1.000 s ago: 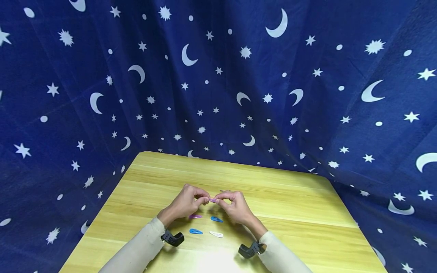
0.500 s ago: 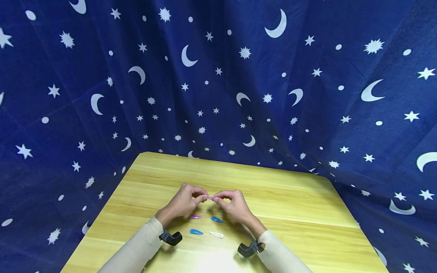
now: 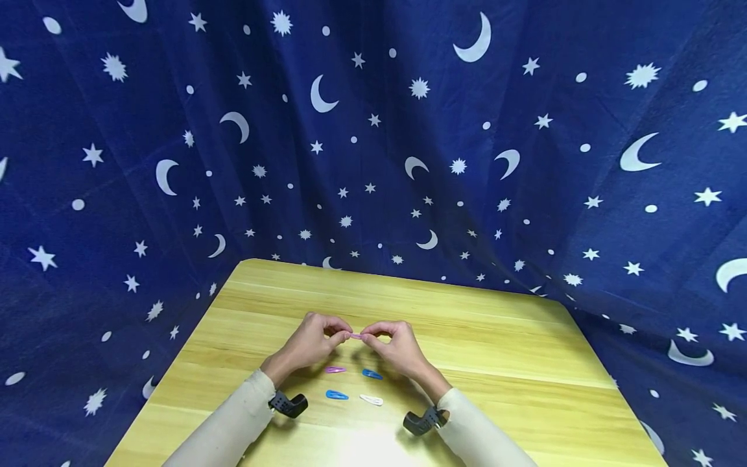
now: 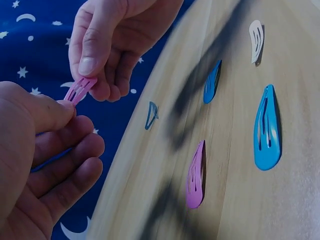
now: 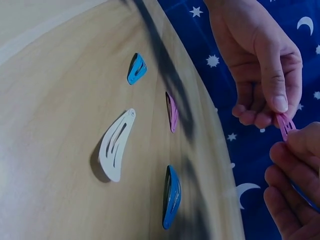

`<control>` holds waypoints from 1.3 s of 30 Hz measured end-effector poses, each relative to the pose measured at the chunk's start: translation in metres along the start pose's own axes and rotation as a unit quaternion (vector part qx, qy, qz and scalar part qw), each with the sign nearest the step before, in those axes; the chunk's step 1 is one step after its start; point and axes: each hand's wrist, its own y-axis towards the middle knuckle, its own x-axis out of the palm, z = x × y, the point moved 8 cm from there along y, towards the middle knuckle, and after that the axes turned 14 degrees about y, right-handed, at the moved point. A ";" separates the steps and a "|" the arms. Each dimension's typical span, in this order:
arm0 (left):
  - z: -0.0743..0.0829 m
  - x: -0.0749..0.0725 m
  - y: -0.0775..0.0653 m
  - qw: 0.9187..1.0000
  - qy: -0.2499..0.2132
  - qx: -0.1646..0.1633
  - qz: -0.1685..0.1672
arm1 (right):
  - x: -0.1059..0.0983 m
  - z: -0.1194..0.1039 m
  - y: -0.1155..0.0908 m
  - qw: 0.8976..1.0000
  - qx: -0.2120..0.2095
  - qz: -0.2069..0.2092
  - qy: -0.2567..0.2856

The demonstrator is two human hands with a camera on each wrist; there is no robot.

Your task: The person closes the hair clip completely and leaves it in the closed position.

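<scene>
A pink snap hair clip is held up off the table between my two hands. My left hand pinches one end of it between thumb and index finger; its other fingers are loosely bent. At the opposite end, my right hand pinches the clip with thumb and forefinger. Below the hands on the table lie a second pink hair clip, a blue hair clip, another blue hair clip and a white hair clip.
A small grey-blue hair clip lies farther off in the left wrist view; in the head view the hands hide it. The wooden table ends at a dark blue star-and-moon curtain. Each wrist wears a black camera mount.
Both hands, with the pink hair clip between them, have drifted slightly left and away from the body. The clips on the table stay where they were.
</scene>
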 end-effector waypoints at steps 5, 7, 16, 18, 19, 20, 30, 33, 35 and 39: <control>-0.003 -0.003 -0.001 1.000 0.003 -0.006 0.010 | 0.003 0.001 0.004 1.000 0.001 0.003 -0.006; -0.005 -0.004 -0.001 1.000 0.006 -0.012 0.015 | 0.005 0.001 0.005 1.000 -0.003 0.002 -0.008; -0.015 -0.009 -0.008 0.998 0.028 -0.042 0.040 | 0.017 0.009 0.008 1.000 0.000 -0.012 -0.019; -0.018 -0.008 -0.010 0.998 0.029 -0.048 0.038 | 0.019 0.013 0.009 1.000 0.007 -0.016 -0.018; -0.019 -0.007 -0.010 0.998 0.030 -0.051 0.036 | 0.021 0.014 0.009 1.000 0.008 -0.018 -0.016; -0.021 -0.006 -0.011 0.998 0.032 -0.052 0.034 | 0.022 0.015 0.009 1.000 0.010 -0.019 -0.015; -0.028 0.000 -0.014 0.997 0.060 -0.041 0.010 | 0.031 0.016 0.012 0.998 -0.006 -0.039 -0.039; -0.028 0.004 -0.015 0.996 0.080 -0.030 -0.001 | 0.033 0.017 0.012 0.997 -0.010 -0.044 -0.057; -0.027 0.005 -0.015 0.996 0.092 -0.023 -0.003 | 0.034 0.019 0.011 0.996 -0.014 -0.048 -0.072; -0.027 0.008 -0.016 0.994 0.113 -0.011 -0.003 | 0.037 0.019 0.010 0.993 -0.031 -0.053 -0.103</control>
